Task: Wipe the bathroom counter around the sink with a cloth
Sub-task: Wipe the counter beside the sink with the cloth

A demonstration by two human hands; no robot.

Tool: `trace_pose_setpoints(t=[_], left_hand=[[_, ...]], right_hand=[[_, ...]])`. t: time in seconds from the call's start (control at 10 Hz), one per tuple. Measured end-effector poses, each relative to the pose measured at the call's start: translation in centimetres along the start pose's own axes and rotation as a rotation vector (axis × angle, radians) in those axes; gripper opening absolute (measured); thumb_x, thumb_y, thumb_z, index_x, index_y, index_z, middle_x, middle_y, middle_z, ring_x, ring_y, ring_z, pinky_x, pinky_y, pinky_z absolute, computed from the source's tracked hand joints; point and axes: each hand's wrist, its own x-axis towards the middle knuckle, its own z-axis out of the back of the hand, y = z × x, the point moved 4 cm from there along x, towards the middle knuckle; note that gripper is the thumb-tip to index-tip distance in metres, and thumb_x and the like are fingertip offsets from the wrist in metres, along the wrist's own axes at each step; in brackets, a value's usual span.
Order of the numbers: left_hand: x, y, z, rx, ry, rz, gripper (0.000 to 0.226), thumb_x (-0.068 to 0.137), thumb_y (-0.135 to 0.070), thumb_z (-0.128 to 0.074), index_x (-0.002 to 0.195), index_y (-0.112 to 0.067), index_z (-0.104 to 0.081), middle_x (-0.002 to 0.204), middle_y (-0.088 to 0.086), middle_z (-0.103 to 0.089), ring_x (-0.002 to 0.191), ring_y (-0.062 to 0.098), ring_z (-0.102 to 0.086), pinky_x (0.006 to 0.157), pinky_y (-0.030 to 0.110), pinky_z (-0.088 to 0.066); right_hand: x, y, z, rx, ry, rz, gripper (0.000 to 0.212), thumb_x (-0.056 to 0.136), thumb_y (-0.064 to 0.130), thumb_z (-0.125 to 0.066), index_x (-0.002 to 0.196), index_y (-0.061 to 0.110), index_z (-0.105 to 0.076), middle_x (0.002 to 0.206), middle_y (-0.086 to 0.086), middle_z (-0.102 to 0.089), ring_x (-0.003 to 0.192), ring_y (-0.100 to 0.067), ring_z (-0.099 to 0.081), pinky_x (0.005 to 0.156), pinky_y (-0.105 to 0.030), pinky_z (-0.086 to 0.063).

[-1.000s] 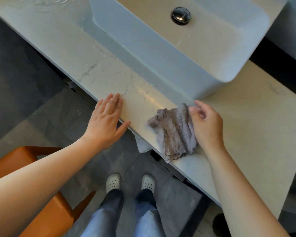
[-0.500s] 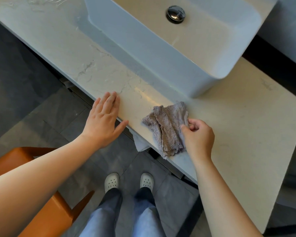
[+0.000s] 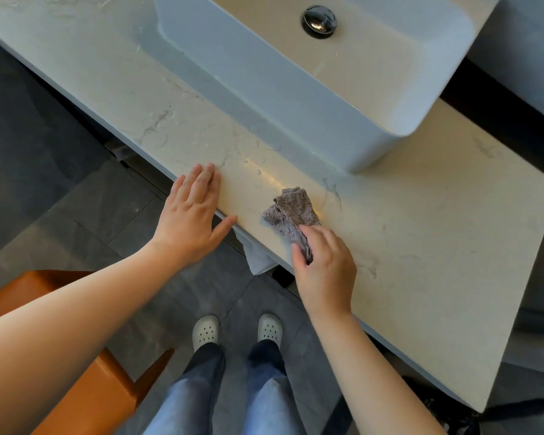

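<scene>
A crumpled grey cloth (image 3: 291, 213) lies on the pale marble counter (image 3: 421, 221), near its front edge, in front of the white vessel sink (image 3: 264, 89). My right hand (image 3: 324, 265) grips the cloth's near end, fingers curled round it. My left hand (image 3: 192, 218) rests flat on the counter's front edge, left of the cloth, fingers straight and thumb spread. Water drops and streaks show on the counter just beyond the cloth. The sink has a chrome drain plug (image 3: 319, 22).
An orange chair (image 3: 85, 381) stands at the lower left on the dark tiled floor. My feet in white clogs (image 3: 206, 332) are below the counter edge. A pale towel (image 3: 258, 257) hangs under the counter. A dark gap and a wall lie at the right.
My right hand has drawn the cloth back toward the counter's front edge and bunched it smaller. My left hand has stayed flat on the edge.
</scene>
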Motion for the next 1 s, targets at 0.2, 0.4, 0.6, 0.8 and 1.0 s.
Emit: trace_pose_setpoints(t=[0.2, 0.4, 0.6, 0.8, 1.0], left_hand=[[0.0, 0.0, 0.0, 0.002, -0.002, -0.006, 0.085, 0.089, -0.064, -0.018, 0.151, -0.006, -0.014, 0.159, 0.013, -0.01, 0.147, 0.029, -0.003, 0.119, 0.042, -0.001], [0.0, -0.1, -0.1, 0.005, -0.002, 0.002, 0.086, 0.088, -0.064, -0.016, 0.151, -0.007, -0.011, 0.159, 0.012, -0.008, 0.147, 0.028, -0.001, 0.118, 0.041, 0.001], [0.0, -0.3, -0.1, 0.01, -0.006, 0.01, 0.085, 0.089, -0.064, -0.017, 0.151, -0.006, -0.011, 0.159, 0.011, -0.008, 0.147, 0.027, -0.001, 0.119, 0.041, 0.001], [0.0, -0.2, -0.2, 0.009, -0.011, 0.008, 0.083, 0.09, -0.063, -0.018, 0.151, -0.007, -0.01, 0.16, 0.01, -0.007, 0.147, 0.026, 0.001, 0.119, 0.04, 0.002], [0.0, -0.1, -0.3, 0.005, -0.009, 0.009, 0.083, 0.091, -0.063, -0.019, 0.152, -0.008, -0.01, 0.16, 0.01, -0.006, 0.147, 0.025, 0.002, 0.119, 0.04, 0.002]], right_hand=[[3.8, -2.2, 3.1, 0.761, 0.335, -0.383, 0.023, 0.086, 0.014, -0.065, 0.108, 0.017, -0.068, 0.101, 0.006, -0.071, 0.094, -0.005, -0.067, 0.085, -0.027, -0.055], [4.4, -5.6, 4.0, 0.346, -0.139, -0.414, 0.033, 0.086, 0.013, -0.061, 0.119, 0.008, -0.061, 0.11, -0.003, -0.067, 0.101, -0.017, -0.063, 0.088, -0.026, -0.047], [1.6, -1.6, -0.7, 0.073, 0.018, 0.101, 0.046, 0.083, 0.025, -0.069, 0.126, 0.013, -0.059, 0.135, -0.009, -0.053, 0.126, -0.027, -0.046, 0.104, -0.041, -0.039], [2.3, -2.4, -2.4, 0.034, -0.077, 0.096, 0.034, 0.085, 0.024, -0.068, 0.118, 0.015, -0.065, 0.126, -0.007, -0.06, 0.115, -0.027, -0.053, 0.092, -0.039, -0.046], [5.8, -2.9, 0.6, 0.405, -0.24, -0.095, 0.029, 0.088, 0.021, -0.061, 0.113, 0.008, -0.067, 0.116, -0.007, -0.067, 0.109, -0.021, -0.061, 0.095, -0.04, -0.049]])
